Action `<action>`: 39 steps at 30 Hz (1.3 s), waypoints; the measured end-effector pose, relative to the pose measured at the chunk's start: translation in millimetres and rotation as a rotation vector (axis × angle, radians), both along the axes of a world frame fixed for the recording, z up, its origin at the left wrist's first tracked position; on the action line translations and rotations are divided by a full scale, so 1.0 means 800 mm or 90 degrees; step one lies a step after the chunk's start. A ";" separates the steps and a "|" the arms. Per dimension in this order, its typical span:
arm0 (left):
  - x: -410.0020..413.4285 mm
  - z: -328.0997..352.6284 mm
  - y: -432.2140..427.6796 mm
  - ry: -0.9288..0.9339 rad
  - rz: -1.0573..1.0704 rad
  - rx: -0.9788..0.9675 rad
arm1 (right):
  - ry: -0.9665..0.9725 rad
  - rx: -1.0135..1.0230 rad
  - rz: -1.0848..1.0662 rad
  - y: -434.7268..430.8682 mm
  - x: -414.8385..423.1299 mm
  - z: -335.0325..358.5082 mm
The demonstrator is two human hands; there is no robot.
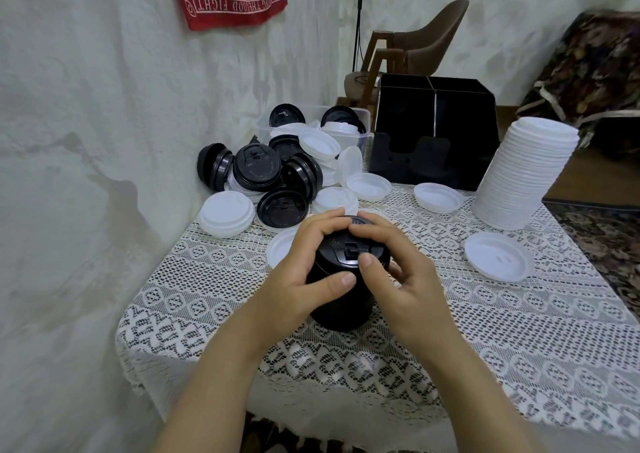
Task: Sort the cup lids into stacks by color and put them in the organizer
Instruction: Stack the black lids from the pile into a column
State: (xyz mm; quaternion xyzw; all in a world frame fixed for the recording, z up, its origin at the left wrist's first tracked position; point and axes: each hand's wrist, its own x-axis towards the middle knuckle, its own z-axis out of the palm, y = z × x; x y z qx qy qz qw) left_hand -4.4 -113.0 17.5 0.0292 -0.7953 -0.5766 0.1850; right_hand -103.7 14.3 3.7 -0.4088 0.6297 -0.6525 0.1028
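A stack of black plastic cup lids [341,310] stands upright on the white lace tablecloth [519,331], near the middle of the table, and both hands close around it. The left hand [304,276] wraps the stack's left side, with its fingers curled over the far rim of the top lid and its thumb [337,281] pressed on the near wall. The right hand [398,279] meets it from the other side: its fingers arch over the top and its thumb [367,262] rests on the near edge of the top lid. So the stack sits squarely between the two palms, held tight and narrow, with its base on the cloth.

A tall stack of white plastic cup lids [519,175] leans at the table's right edge, well apart from the hands. The black box-shaped organizer [436,134] stands at the far side, just left of that white stack. A heap of loose black and white lids [277,172] spills from a clear plastic tub [362,120] at the far left. Two single white lids lie on the cloth, one [498,257] right of the hands and one [438,196] in front of the organizer.
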 end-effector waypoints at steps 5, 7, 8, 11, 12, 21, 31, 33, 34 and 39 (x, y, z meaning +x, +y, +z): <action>-0.002 -0.001 0.000 0.000 0.000 0.005 | -0.014 -0.006 0.008 0.000 0.002 0.001; -0.002 0.000 0.000 0.003 0.007 -0.020 | -0.025 -0.005 0.013 0.000 0.001 0.002; -0.001 0.002 -0.001 0.008 0.008 -0.027 | -0.027 -0.002 0.013 0.000 0.001 0.002; -0.002 0.010 -0.012 0.055 0.051 0.060 | -0.029 0.009 0.010 0.001 0.001 0.002; -0.005 0.011 -0.018 0.076 0.110 0.083 | -0.028 0.014 0.007 0.001 0.000 0.002; -0.029 -0.027 -0.076 -0.177 0.412 -0.345 | -0.022 0.017 0.002 0.000 0.001 0.002; -0.034 -0.038 -0.097 -0.199 0.442 -0.467 | -0.027 0.022 0.004 0.001 0.002 0.002; -0.033 -0.041 -0.098 -0.203 0.452 -0.473 | -0.027 0.022 0.002 0.001 0.002 0.002; -0.032 -0.041 -0.098 -0.200 0.460 -0.470 | -0.027 0.022 0.003 0.002 0.002 0.002; -0.031 -0.036 -0.094 -0.151 0.501 -0.436 | -0.028 0.022 0.006 0.002 0.002 0.003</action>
